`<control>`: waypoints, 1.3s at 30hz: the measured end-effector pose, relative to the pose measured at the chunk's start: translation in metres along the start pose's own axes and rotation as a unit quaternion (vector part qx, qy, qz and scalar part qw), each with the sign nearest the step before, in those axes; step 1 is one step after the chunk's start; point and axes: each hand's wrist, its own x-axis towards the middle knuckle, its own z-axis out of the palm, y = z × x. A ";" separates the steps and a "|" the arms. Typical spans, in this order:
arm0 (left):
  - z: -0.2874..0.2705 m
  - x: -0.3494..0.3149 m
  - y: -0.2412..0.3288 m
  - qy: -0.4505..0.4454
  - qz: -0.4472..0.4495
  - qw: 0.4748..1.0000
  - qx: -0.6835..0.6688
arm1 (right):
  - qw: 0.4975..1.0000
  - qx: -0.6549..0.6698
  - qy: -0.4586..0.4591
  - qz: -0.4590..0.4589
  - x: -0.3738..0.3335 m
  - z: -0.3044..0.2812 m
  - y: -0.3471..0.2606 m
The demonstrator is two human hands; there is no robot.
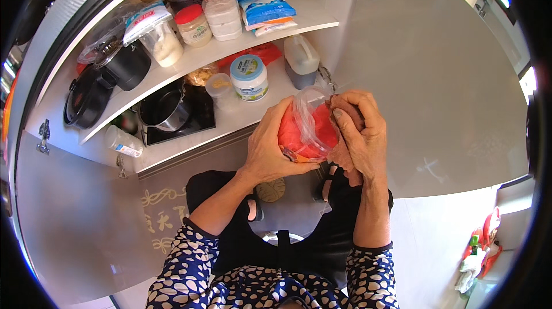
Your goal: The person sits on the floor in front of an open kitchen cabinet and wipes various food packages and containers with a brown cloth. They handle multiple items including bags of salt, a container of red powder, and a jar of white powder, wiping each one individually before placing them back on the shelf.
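Observation:
My left hand (270,145) is wrapped round a clear plastic jar (307,125) that has something red inside or behind its wall. The jar is tilted in front of the open cupboard. Bunched in my right hand (363,136) is a brownish-pink cloth (344,156), pressed against the jar's right side near its rim. Part of the cloth hangs down below my fingers. My fingers and the cloth hide some of the jar. Beyond it on the lower shelf stands a white tub with a light blue lid (249,78).
On the upper shelf (241,43) are red-lidded jars (221,11), blue packets (265,7) and a black pot (123,64). A steel pan (165,108), a small clear cup (221,87) and a jug of dark liquid (301,62) stand below. Open cupboard doors (443,96) flank me. A mat (172,194) lies underfoot.

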 end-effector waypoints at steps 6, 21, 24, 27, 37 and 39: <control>-0.003 -0.003 -0.008 -0.063 -0.011 0.998 0.000 | 0.980 -0.032 -0.152 -0.125 -0.012 0.005 -0.027; 0.010 -0.015 -0.005 -0.062 0.148 0.981 0.106 | 0.956 0.071 -0.177 0.223 0.014 0.002 0.027; 0.004 -0.011 -0.002 -0.071 0.140 0.984 0.089 | 0.928 0.143 -0.170 0.299 0.014 -0.008 0.036; -0.006 -0.010 -0.001 -0.083 0.074 0.992 0.065 | 0.922 0.147 -0.180 0.310 0.011 -0.011 0.036; -0.009 -0.008 -0.006 -0.010 -0.037 0.999 0.027 | 0.942 0.188 -0.032 0.277 -0.026 0.017 0.033; -0.006 -0.007 -0.006 -0.001 -0.020 0.998 0.053 | 0.982 0.045 -0.032 0.183 -0.030 0.016 0.028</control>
